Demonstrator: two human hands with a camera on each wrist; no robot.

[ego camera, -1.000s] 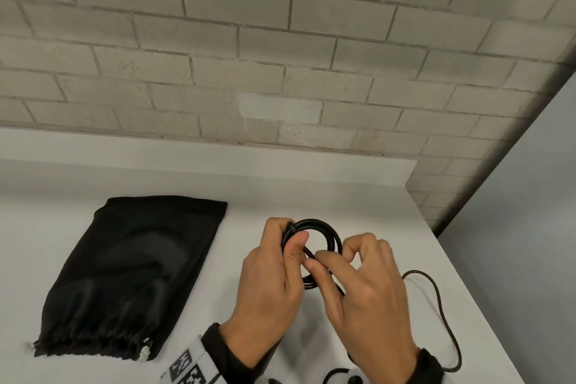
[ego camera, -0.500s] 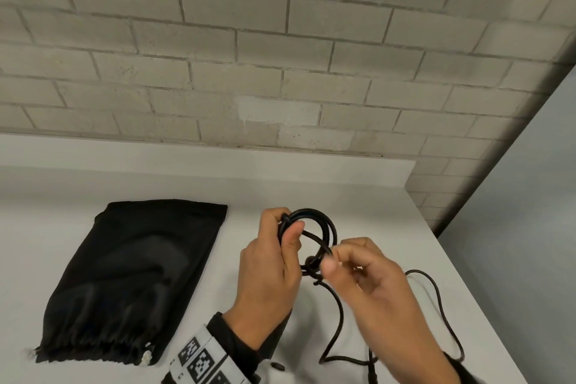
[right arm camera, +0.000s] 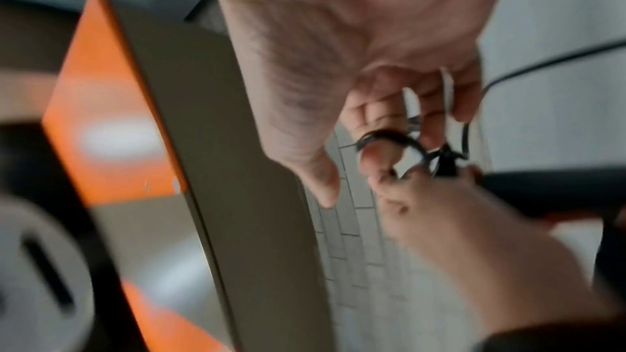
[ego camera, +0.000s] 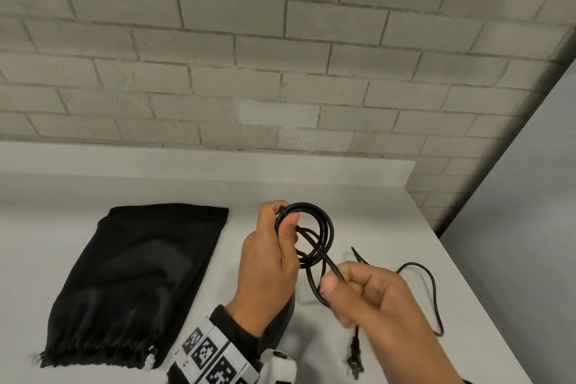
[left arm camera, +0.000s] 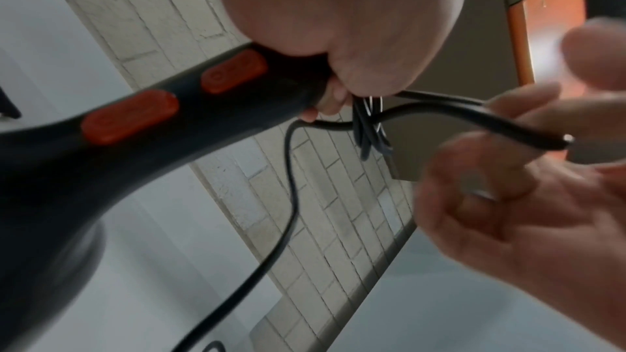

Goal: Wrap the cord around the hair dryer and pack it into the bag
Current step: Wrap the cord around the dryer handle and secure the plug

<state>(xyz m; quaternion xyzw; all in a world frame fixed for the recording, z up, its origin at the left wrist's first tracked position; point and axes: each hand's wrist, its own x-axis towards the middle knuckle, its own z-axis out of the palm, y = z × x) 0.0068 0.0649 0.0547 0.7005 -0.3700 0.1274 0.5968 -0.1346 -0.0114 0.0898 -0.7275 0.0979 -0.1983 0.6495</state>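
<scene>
My left hand [ego camera: 277, 246] grips the black hair dryer [left arm camera: 101, 149] by its handle and pinches a coil of black cord [ego camera: 327, 227] at the handle's end. The dryer has two orange buttons and is mostly hidden under that hand in the head view. A strand runs from the coil down to my right hand [ego camera: 339, 287], which pinches it just right of the left hand. The plug [ego camera: 355, 358] lies on the white table [ego camera: 389, 215] below my right hand. The black drawstring bag [ego camera: 134, 284] lies flat at the left, apart from both hands.
A loose loop of cord [ego camera: 431, 290] trails over the table to the right, near its right edge [ego camera: 467, 284]. A grey brick wall [ego camera: 280, 72] stands behind the table. The bag's drawstring end faces me.
My right hand has drawn a strand of cord away from the coil, down and to the right. The plug end has come into view on the table. The left hand still holds the coil.
</scene>
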